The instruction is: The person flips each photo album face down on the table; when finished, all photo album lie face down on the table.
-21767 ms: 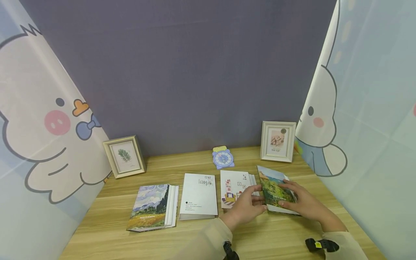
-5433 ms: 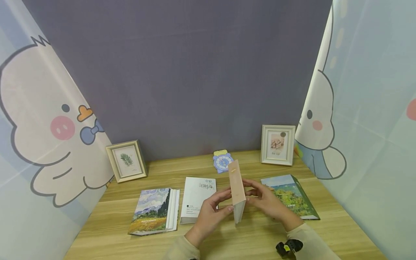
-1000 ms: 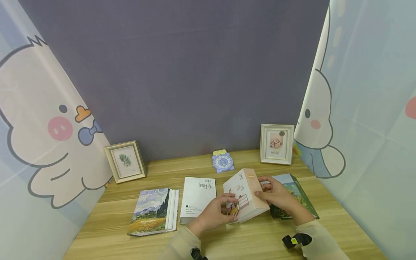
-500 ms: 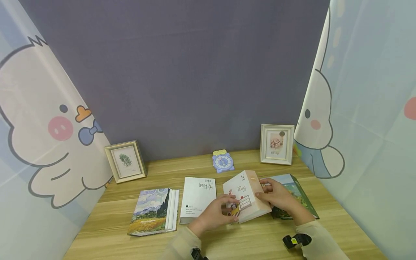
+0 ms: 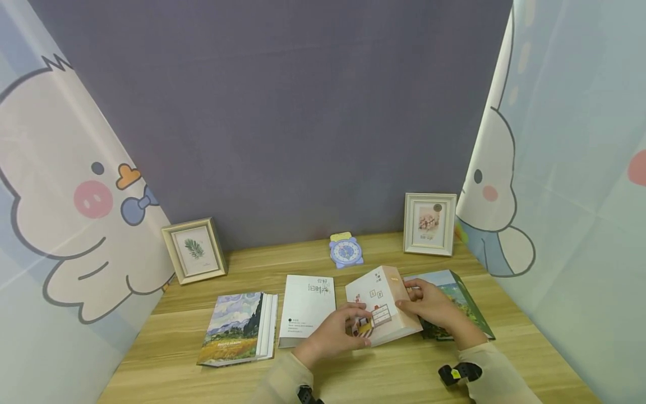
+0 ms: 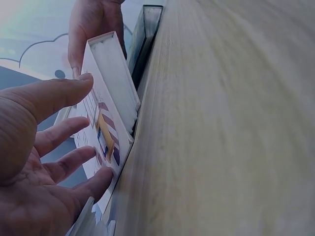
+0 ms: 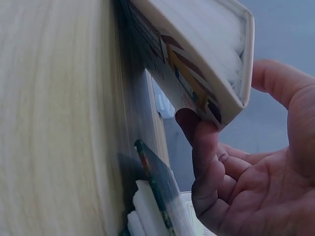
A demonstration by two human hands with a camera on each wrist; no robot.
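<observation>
A thick white photo album (image 5: 375,300) with a furniture drawing on its cover and a peach spine leans on the table, its spine side raised to the right. My right hand (image 5: 435,303) pinches that spine side, thumb on the spine, fingers under it in the right wrist view. Spread, nearly straight fingers of my left hand (image 5: 333,331) touch the cover's lower left; the left wrist view shows these fingertips against the printed cover (image 6: 106,132). Right of it lies a green landscape album (image 5: 466,303), dark spine to the right, partly hidden by my right hand.
Left of my hands lie a white album (image 5: 308,308) with Chinese lettering and a painted landscape album (image 5: 232,328), page edges to the right. Behind stand a blue toy clock (image 5: 346,252), a leaf picture frame (image 5: 195,249) and a flower picture frame (image 5: 430,224) by the curtain.
Earlier both hands held the green album; it now lies with its spine to the right. The furniture album was turned, stood spine up, then tipped right; over the last second it sinks slightly.
</observation>
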